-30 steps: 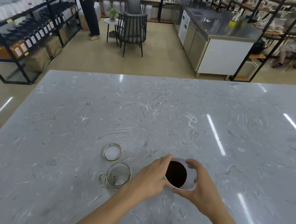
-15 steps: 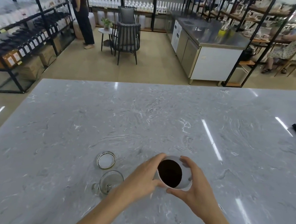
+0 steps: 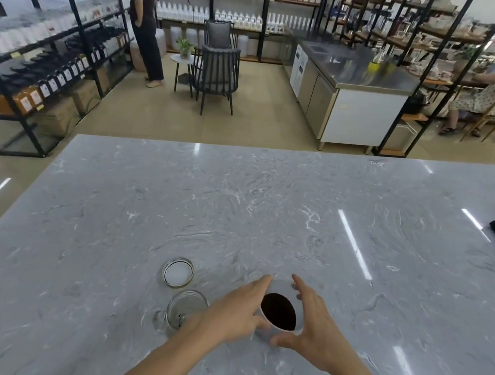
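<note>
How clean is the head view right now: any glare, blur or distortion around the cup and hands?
Head view: light streaks glare on the counter, none across the cup; left hand and right hand read fairly sharp; the glass jar is faint against the marble; the wide-angle lens bends the shelves at the edges.

Left hand [image 3: 234,312], right hand [image 3: 317,329], cupped inward

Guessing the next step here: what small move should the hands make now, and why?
Probably lift the cup and carry it left over the glass jar: the left hand grips the cup, which holds something dark, the right hand flanks it, and the jar stands open beside them, its lid lying apart.
</note>
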The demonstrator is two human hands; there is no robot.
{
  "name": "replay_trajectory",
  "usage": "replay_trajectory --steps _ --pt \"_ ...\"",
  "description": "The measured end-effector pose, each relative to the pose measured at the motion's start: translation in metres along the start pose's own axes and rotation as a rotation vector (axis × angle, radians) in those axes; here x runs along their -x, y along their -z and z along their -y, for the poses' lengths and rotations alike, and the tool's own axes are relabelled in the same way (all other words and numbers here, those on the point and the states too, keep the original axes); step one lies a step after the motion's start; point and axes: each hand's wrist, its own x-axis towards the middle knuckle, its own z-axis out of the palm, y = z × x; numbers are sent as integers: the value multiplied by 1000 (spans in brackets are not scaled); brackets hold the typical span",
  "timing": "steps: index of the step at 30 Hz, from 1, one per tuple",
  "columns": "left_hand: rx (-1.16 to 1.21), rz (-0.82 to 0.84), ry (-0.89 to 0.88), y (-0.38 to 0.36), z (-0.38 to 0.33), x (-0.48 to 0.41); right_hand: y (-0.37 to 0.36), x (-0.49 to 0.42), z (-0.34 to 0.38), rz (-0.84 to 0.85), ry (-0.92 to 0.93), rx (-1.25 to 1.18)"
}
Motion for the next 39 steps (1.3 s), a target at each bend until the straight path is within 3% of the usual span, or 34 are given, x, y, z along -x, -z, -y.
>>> replay_trajectory --steps 7,11,14,19,24,26,31,39 --pt "-32 0 -45 14 -6 15 -1 -3 9 -54 -21 157" --pt "22 -319 -160 35 23 62 -4 1 6 -82 -21 87" --pt "66 -442 -47 44 73 109 -4 4 2 -82 -15 47" --pt "303 -221 194 20 124 146 -6 5 2 -141 -15 -13" --pt "444 -367 249 -14 114 120 -2 6 6 -91 10 49" --pt "425 -412 252 -21 113 107 -1 4 5 -59 -7 48" --pt "341 -333 143 -18 103 85 0 3 -1 34 38 63" --pt "398 -301 131 -21 100 69 -3 13 -19 -133 -25 -195"
